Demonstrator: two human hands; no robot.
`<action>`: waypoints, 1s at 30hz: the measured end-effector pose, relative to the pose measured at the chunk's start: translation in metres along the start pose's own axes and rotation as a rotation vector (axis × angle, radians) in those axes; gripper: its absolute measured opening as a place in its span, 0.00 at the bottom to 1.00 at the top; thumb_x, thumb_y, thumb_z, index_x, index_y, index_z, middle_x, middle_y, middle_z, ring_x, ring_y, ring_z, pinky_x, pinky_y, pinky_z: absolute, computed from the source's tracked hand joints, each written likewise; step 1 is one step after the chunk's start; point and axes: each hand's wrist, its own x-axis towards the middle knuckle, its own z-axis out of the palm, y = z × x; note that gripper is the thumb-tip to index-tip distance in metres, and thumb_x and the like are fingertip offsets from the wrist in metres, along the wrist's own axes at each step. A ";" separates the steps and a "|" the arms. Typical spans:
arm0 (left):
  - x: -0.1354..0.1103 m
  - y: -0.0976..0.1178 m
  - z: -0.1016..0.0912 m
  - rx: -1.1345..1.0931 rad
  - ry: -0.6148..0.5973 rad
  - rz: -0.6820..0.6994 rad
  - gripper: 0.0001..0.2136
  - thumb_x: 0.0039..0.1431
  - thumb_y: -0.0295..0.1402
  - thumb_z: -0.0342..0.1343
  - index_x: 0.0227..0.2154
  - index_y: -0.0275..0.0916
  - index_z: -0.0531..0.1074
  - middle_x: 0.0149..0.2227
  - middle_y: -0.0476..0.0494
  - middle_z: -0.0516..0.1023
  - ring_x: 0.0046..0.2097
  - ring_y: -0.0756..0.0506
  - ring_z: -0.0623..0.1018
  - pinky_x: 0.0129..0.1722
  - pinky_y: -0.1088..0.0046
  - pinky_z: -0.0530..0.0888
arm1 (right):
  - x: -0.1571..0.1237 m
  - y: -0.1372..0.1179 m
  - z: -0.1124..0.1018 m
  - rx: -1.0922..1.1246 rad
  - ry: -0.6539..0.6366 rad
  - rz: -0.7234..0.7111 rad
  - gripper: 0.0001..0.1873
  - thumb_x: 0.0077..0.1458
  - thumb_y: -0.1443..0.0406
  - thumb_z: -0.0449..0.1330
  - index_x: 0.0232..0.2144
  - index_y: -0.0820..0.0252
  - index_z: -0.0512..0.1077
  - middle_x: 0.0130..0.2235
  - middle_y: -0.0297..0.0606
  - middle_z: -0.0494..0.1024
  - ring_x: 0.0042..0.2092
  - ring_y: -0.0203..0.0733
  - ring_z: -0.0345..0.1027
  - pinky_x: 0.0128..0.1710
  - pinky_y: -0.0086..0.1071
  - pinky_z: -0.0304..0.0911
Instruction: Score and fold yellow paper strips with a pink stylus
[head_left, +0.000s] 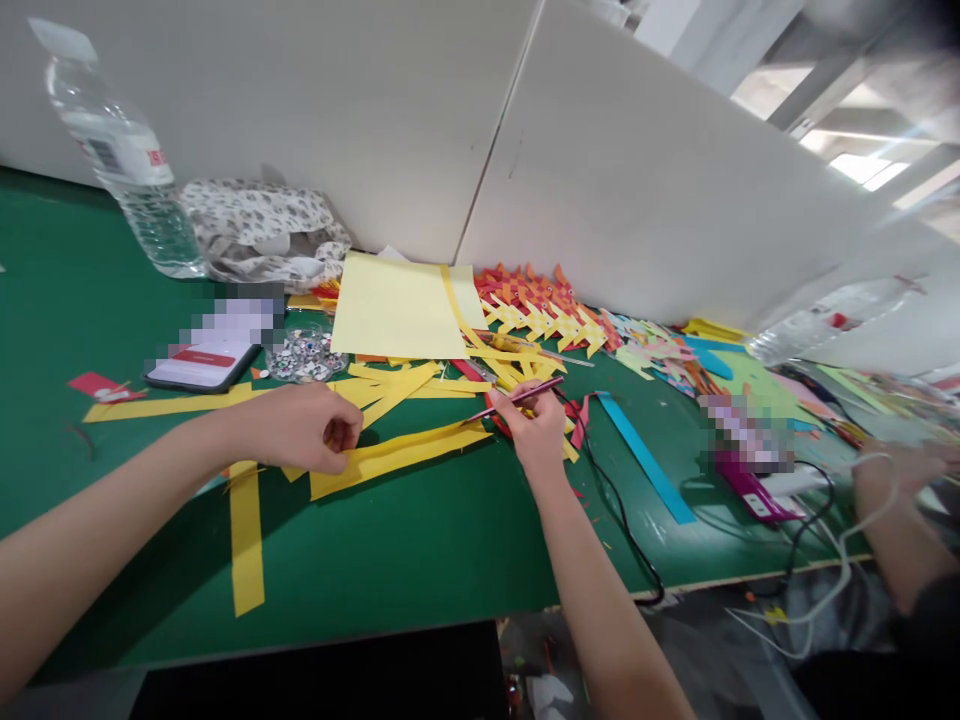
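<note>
My left hand [319, 428] is closed, its curled fingers at the left part of a folded yellow paper strip [405, 457] on the green table. In my right hand [534, 425] is a slim, dark pink pen-like tool [536, 391]. Its thin tip points left and meets the strip's right part; whether it is a pen or a blade I cannot tell. Loose yellow strips [409, 392] lie crisscrossed just behind both hands. Another yellow strip [247, 545] runs toward the table's front edge, below my left wrist.
A phone [214, 345], a bag of small shiny pieces [304, 355] and a water bottle [124, 160] stand or lie at left. Pale yellow sheets [401, 305] and woven paper pieces [536, 300] lie behind. A black cable [615, 500] crosses at right, near another person's hand [896, 475].
</note>
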 end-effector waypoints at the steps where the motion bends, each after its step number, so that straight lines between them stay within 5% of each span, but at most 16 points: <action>1: 0.000 0.000 0.000 0.001 0.002 0.000 0.03 0.44 0.33 0.54 0.23 0.40 0.70 0.24 0.51 0.74 0.26 0.51 0.72 0.24 0.77 0.62 | 0.000 0.001 -0.001 0.004 0.007 0.001 0.14 0.43 0.58 0.65 0.23 0.59 0.65 0.24 0.31 0.68 0.27 0.37 0.64 0.28 0.31 0.60; 11: 0.001 -0.003 0.002 -0.028 -0.005 -0.016 0.03 0.43 0.33 0.54 0.23 0.41 0.69 0.23 0.51 0.73 0.25 0.51 0.71 0.23 0.77 0.61 | -0.006 -0.006 0.004 0.060 -0.086 -0.059 0.13 0.44 0.59 0.66 0.23 0.58 0.65 0.24 0.31 0.69 0.28 0.38 0.66 0.32 0.32 0.62; 30: 0.000 0.000 0.000 -0.053 -0.033 -0.035 0.04 0.43 0.35 0.54 0.23 0.41 0.68 0.24 0.51 0.73 0.25 0.51 0.70 0.23 0.76 0.61 | -0.008 -0.007 0.005 0.054 -0.057 -0.087 0.13 0.44 0.59 0.66 0.23 0.58 0.65 0.25 0.31 0.69 0.28 0.38 0.66 0.31 0.32 0.63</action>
